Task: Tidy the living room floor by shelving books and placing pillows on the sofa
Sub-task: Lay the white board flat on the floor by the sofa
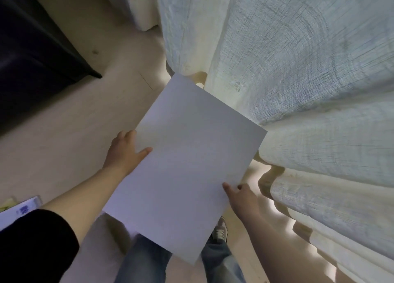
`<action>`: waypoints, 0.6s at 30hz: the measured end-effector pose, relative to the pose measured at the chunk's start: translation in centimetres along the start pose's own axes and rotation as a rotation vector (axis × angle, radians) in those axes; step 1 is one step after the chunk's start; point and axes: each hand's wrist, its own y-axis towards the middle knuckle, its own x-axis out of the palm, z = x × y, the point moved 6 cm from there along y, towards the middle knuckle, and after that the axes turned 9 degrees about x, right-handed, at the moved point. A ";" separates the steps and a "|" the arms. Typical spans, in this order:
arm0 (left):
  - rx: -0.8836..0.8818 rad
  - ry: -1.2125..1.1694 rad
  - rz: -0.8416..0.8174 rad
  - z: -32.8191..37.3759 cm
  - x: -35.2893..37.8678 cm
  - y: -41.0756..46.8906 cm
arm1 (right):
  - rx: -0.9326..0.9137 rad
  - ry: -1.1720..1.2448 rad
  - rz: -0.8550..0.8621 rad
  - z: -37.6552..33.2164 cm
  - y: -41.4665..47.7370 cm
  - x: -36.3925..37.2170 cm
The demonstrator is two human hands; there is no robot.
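Dark cabinet (36,48) far left. The left hand (125,152) grips the white book (187,161) at its left edge, thumb on top. The book is held tilted above the floor (74,116). The right hand (241,197) pinches its right edge, beside the pale curtain (309,69).

Book (191,161) is seen plain white, no pattern. Curtain (298,69) is shown cream, with fine woven crosshatch and faint floral marks. Floor (64,133) is rendered pale beige. Furniture (32,48) is seen black. Sleeve (32,246) is noted black, jeans (145,261) faded blue, shoe (219,232) grey-white.
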 end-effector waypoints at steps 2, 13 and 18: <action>-0.041 -0.052 0.005 0.4 0.3 -2.9 | -0.050 -0.078 -0.015 0.1 -0.9 -0.8; -0.272 -0.425 0.127 7.2 6.8 -17.9 | -0.432 -0.439 -0.045 1.0 -4.0 -4.3; -0.306 -0.479 0.168 9.8 11.1 -22.8 | -0.628 -0.643 -0.062 3.3 -5.1 -4.1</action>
